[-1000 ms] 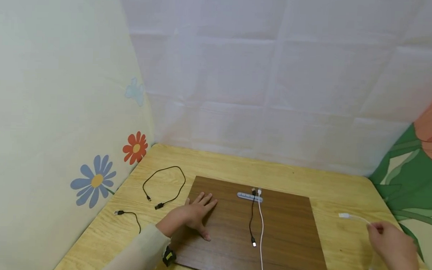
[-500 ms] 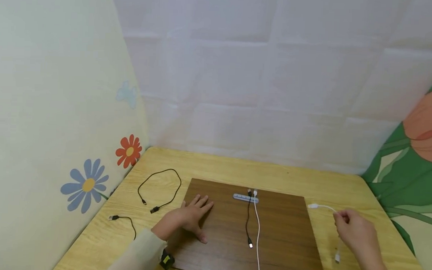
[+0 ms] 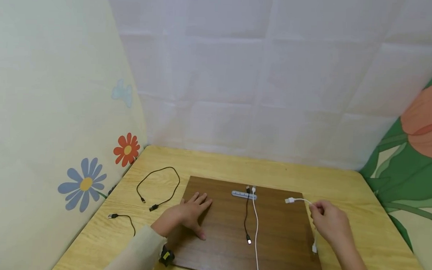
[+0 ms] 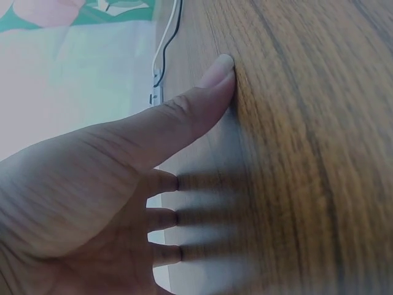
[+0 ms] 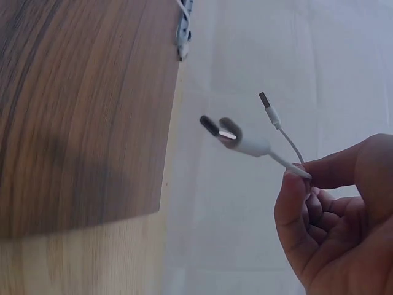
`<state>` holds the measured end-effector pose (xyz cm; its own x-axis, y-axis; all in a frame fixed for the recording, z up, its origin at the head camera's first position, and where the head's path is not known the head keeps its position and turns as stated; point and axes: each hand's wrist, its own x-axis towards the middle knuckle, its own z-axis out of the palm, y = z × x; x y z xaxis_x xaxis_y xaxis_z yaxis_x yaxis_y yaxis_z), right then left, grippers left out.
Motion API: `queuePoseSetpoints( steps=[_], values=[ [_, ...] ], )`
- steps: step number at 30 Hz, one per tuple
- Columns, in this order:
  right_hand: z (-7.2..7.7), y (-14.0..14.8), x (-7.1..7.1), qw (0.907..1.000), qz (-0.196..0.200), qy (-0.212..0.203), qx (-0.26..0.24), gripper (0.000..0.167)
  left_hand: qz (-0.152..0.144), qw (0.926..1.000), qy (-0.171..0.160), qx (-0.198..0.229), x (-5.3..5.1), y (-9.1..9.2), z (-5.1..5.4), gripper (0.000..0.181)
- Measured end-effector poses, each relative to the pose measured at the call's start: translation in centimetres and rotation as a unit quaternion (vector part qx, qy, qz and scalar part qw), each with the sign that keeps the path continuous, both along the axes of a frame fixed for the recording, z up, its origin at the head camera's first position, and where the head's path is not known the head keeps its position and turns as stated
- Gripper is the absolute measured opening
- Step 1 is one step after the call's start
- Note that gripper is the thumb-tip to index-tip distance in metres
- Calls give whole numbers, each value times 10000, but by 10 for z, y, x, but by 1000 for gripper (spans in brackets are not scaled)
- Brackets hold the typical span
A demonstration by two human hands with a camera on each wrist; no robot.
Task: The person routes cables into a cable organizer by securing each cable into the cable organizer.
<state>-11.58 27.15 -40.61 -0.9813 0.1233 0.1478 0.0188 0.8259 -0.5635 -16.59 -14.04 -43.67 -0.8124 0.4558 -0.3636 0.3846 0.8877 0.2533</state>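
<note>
The board could slide if pressed unevenly; the black cable and long white cable could be dragged if caught by loose ends of the short white cable. The left hand is spread, fingertips and thumb touching the board. The right hand pinches the short white cable partway along, near the board's right edge.

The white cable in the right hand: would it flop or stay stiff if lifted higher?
The white cable seems fairly springy: one plug juts out sideways. The other plug hangs below the right hand, so that end may swing. It's probably light, being thin and held in a pinch.
</note>
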Motion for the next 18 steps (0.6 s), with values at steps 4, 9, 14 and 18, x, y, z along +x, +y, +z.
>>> queuePoseSetpoints(
  steps=[4, 9, 14, 18],
  values=[
    [0, -12, -2, 10000, -3, 24, -49, 29, -11, 10000, -14, -95, 1, 1, 3, 119],
    [2, -23, -5, 9998, 81, 144, -71, 27, 32, 9999, -23, -139, 3, 3, 7, 118],
    [2, -30, -7, 9995, 163, 239, -111, 26, 76, 9999, -36, -149, 2, 4, 8, 118],
    [2, -35, -9, 9995, 197, 160, -178, 26, 73, 9999, -52, -142, 2, 4, 7, 118]
  ],
)
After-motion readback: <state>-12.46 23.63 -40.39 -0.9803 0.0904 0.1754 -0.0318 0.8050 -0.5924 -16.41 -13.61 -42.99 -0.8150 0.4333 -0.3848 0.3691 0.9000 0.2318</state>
